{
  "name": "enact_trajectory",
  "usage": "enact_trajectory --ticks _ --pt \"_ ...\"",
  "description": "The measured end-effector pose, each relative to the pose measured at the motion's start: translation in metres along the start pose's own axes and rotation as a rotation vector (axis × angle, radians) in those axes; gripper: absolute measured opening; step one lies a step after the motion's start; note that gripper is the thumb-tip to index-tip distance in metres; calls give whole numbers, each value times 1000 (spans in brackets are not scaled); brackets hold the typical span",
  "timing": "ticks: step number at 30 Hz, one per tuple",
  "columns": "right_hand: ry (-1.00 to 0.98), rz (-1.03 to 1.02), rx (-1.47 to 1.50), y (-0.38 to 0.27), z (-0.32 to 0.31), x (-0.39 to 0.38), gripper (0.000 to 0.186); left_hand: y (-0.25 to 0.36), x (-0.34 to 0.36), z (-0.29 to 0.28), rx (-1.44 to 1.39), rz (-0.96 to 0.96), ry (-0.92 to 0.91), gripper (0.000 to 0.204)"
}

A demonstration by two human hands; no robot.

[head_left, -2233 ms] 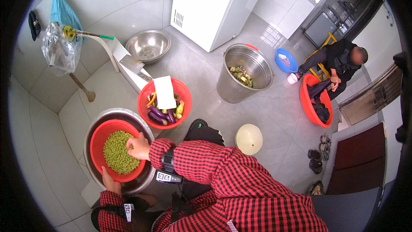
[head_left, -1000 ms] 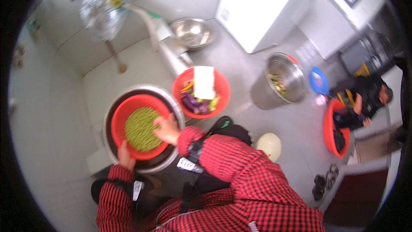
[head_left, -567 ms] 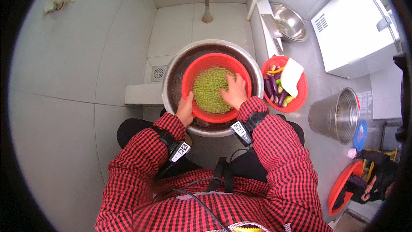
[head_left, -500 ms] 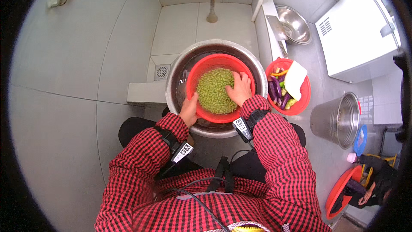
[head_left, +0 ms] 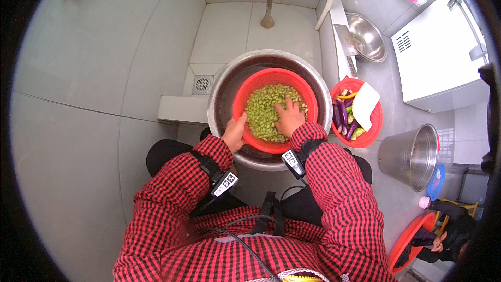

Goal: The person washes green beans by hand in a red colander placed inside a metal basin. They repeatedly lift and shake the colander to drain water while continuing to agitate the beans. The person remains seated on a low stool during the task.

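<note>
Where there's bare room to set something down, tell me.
Bare: pale floor tiles between the brown wooden handle and white ledge. Crowded: that ledge, bearing a steel cleaver, and the wide round steel basin, holding a red plastic bowl of small green beans.

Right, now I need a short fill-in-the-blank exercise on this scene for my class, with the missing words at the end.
1. The left hand holds the edge of the red bowl, while the right hand reaches into beans coloured ____.
2. The red bowl sits in a metal basin; in the picture, the eggplants lie to that basin's ____.
3. The flat piece partly over the eggplants is coloured ____.
4. The checked sleeves are red and ____.

Missing words: green; right; white; black.
</note>
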State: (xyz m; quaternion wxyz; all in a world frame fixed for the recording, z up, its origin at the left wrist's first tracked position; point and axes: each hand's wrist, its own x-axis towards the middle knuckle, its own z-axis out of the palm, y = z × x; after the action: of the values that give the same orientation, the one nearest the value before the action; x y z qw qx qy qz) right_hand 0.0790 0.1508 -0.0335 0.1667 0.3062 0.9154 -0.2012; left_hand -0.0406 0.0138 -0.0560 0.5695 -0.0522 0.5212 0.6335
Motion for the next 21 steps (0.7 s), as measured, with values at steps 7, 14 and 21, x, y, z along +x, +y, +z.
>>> enact_trajectory --ticks 7,14,21 --pt "-70 -201 101 -24 0 14 68 -1 -2 2 41 0 -48 38" --pt "118 -175 -200 -2 11 7 46 1 -1 -1 41 39 -6 37" --pt "72 -74 174 -20 -1 26 67 3 -8 8 36 -1 -11 36"
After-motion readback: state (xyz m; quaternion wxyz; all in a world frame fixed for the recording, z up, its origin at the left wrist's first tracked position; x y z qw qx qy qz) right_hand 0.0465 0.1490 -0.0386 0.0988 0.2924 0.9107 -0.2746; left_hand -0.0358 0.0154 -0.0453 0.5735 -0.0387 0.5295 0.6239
